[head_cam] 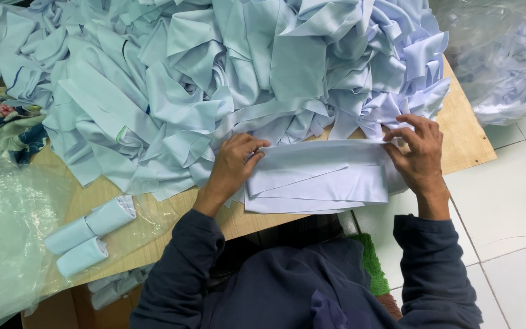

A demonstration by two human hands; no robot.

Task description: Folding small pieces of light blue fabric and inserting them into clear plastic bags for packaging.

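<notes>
**Folding under way, big heap untouched**

Fingers of the left hand (234, 163) press flat on one end of a pale blue cloth strip (321, 180); the right hand (418, 152) pinches its other end. It lies part-folded at the worktop (467, 137) front edge. Three rolled pieces (89, 234) sit finished on clear plastic sheeting (7, 237); the heap of strips (226, 73) behind looks mostly unsorted.

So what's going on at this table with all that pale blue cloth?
A person in a dark sleeved top is folding a flat piece of pale blue fabric on a wooden table. The left hand presses its left edge and the right hand pinches its upper right corner. A big heap of similar cloth pieces lies just behind, and a few rolled bundles sit on clear plastic at the left.
</notes>
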